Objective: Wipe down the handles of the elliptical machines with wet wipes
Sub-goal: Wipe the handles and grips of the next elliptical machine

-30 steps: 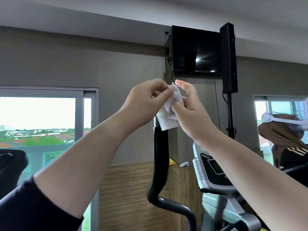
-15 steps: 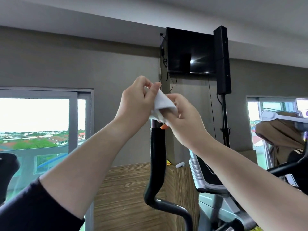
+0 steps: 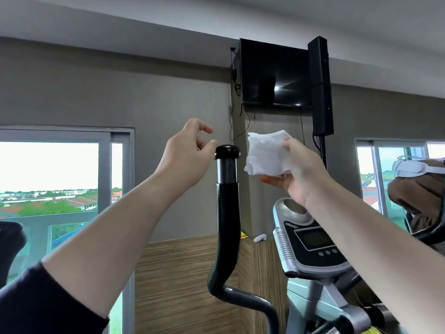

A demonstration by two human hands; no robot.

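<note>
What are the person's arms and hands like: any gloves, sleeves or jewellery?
The left hand and right hand wear no gloves, and no rings or watch show. A dark sleeve ends partway along the left arm, leaving the forearm uncovered. The right forearm is uncovered as far as the picture shows.

grey wall (image 3: 120, 80) | dark TV (image 3: 274, 73) mounted high | black speaker (image 3: 321, 92) | daylit window (image 3: 48, 165) left | wood panelling (image 3: 180, 273) low
</note>
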